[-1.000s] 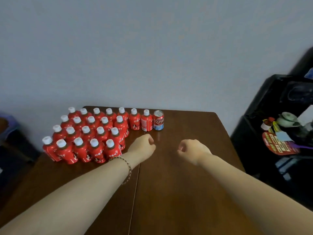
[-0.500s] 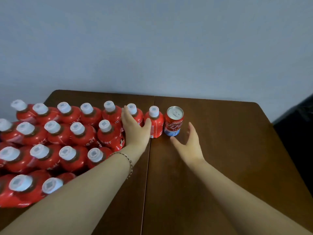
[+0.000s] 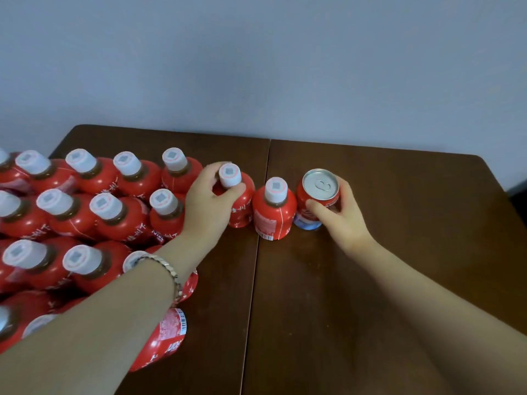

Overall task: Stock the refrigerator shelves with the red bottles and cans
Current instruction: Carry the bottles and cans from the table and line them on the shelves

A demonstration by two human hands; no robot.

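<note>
Left hand (image 3: 205,208) now clasps bulbous bottle (image 3: 243,208), right (image 3: 346,219) can (image 3: 320,185)

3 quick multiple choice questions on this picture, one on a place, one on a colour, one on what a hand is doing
1. What stands between the can and the bottle that the left hand grips? A nothing B one more red bottle C a cup
2. What colour are the bottle caps? A green B black C white
3. What is the right hand doing? A gripping the can B resting open and empty C pinching a cap
1 B, a lone bottle stands in that gap; 2 C, every cap in view is white; 3 A, its fingers curl round the can.
</note>
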